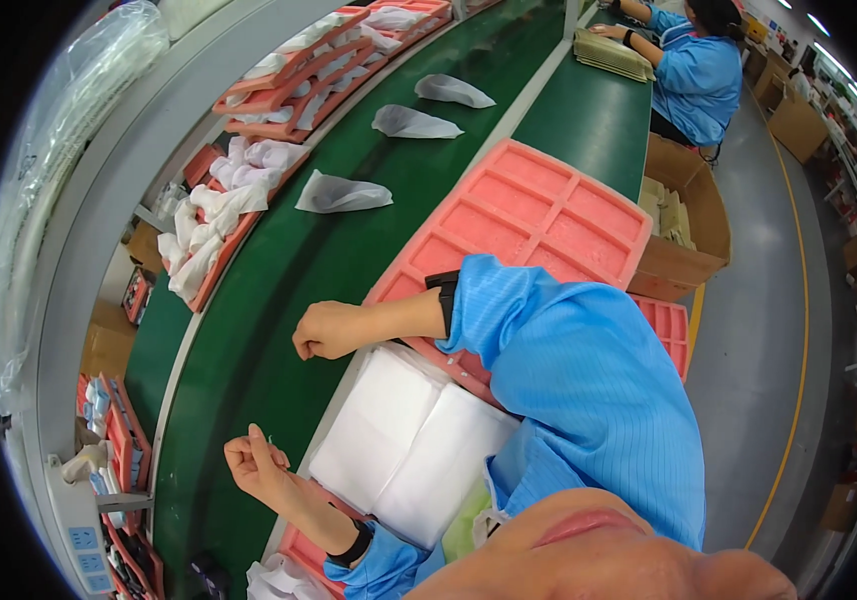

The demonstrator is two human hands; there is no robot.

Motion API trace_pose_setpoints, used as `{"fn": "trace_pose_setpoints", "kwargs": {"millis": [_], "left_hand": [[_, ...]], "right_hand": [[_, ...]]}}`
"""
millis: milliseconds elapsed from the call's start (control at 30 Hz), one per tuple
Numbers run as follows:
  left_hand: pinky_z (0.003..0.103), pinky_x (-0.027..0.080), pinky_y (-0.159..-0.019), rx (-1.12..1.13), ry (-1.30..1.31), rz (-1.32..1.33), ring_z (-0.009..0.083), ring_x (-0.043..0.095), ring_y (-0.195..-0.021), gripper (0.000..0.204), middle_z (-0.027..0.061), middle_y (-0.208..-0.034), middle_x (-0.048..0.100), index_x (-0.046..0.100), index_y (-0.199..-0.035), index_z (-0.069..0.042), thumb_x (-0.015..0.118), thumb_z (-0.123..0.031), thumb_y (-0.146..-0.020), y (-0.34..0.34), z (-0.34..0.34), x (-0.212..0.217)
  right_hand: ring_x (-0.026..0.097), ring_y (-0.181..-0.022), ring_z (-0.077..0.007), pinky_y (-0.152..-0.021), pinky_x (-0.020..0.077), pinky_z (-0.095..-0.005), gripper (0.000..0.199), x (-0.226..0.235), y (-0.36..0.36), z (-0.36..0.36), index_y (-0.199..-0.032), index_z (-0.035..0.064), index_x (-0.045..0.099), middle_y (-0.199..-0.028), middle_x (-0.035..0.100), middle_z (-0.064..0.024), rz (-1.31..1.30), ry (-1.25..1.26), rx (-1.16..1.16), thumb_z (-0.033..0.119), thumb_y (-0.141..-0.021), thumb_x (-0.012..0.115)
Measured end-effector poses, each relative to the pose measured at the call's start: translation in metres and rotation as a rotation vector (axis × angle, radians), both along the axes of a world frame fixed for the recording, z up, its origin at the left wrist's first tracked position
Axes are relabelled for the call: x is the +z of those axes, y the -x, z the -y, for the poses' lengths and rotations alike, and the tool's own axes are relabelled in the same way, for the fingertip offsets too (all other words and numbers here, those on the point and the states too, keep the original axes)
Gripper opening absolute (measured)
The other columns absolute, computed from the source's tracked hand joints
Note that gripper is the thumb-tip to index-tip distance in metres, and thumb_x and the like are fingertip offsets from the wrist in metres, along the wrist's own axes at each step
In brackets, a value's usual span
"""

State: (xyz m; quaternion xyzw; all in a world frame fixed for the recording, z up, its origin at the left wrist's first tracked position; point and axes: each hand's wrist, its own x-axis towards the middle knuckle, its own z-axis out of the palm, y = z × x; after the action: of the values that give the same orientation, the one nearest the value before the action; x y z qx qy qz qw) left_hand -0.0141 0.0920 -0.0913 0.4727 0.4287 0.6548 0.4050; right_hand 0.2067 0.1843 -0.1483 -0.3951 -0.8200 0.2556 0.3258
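Observation:
Over the green conveyor belt [239, 330], my right hand [331, 330] is curled closed with the fingertips turned down. Whatever it may hold is hidden. Lower in the view, my left hand [259, 468] is also closed, its thumb raised against bent fingers. Anything between them is too small to make out. Two stacks of white sheets [374, 420] lie beside the belt, between my forearms. A pink compartment tray [529, 215] rests just past my right forearm, its visible compartments bare. Farther along the belt lie several white paper-wrapped pieces [344, 192], apart from both hands.
Pink trays of white wrapped pieces [299, 75] are stacked along the belt's far side. A grey frame post [59, 250] curves up at left. At upper right a co-worker in blue [694, 85] handles a pale stack [613, 54], near an open cardboard box [689, 265].

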Motion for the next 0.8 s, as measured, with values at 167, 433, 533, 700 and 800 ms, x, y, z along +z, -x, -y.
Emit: {"fn": "trace_pose_setpoints", "kwargs": {"millis": [167,433,533,700,800], "left_hand": [[0.018,0.02,-0.037,-0.018,0.009,0.021,0.0012,0.031,-0.042,0.028,-0.0039,-0.06,0.042,0.042,-0.075,-0.012,0.066,-0.005,-0.088,0.004,-0.0006,0.0],[0.018,0.019,-0.037,-0.012,0.01,0.015,0.0011,0.031,-0.042,0.028,-0.0052,-0.056,0.039,0.042,-0.074,-0.012,0.065,-0.007,-0.089,-0.0033,0.0006,0.0018],[0.018,0.019,-0.037,-0.018,0.018,0.008,0.0012,0.031,-0.042,0.028,-0.0052,-0.056,0.039,0.042,-0.074,-0.012,0.066,-0.008,-0.089,-0.0023,0.001,0.0],[0.018,0.019,-0.037,-0.03,0.018,0.01,0.0013,0.031,-0.042,0.028,-0.0052,-0.056,0.039,0.043,-0.074,-0.012,0.066,-0.009,-0.089,-0.0024,-0.0013,0.0017],[0.018,0.019,-0.037,-0.044,0.024,0.006,0.0014,0.031,-0.042,0.028,-0.0054,-0.056,0.038,0.043,-0.074,-0.012,0.066,-0.01,-0.089,-0.0053,0.0015,0.0009]], "right_hand": [[0.066,-0.081,-0.0258,-0.072,0.0514,-0.0366,0.02,-0.0001,0.0013,-0.0001,-0.084,0.0051,0.069,-0.084,0.069,-0.0079,-0.009,0.016,0.024,0.0,-0.073,0.053],[0.066,-0.081,-0.0253,-0.072,0.0516,-0.0361,0.02,-0.0012,0.0003,0.004,-0.084,0.004,0.069,-0.084,0.069,-0.0083,-0.012,0.051,0.025,0.0,-0.074,0.053],[0.066,-0.08,-0.025,-0.072,0.0515,-0.0361,0.02,-0.0006,0.0003,0.0003,-0.084,0.0046,0.07,-0.084,0.069,-0.0079,-0.015,0.037,0.048,0.0,-0.074,0.053],[0.066,-0.08,-0.0248,-0.071,0.0513,-0.0357,0.02,-0.002,0.0001,0.0044,-0.084,0.0051,0.07,-0.083,0.069,-0.0076,-0.019,0.06,0.037,0.0,-0.074,0.053],[0.066,-0.079,-0.0243,-0.07,0.0512,-0.0357,0.019,-0.0044,-0.0018,0.0038,-0.084,0.0057,0.07,-0.081,0.069,-0.0071,-0.029,0.062,0.041,0.002,-0.074,0.054]]}}
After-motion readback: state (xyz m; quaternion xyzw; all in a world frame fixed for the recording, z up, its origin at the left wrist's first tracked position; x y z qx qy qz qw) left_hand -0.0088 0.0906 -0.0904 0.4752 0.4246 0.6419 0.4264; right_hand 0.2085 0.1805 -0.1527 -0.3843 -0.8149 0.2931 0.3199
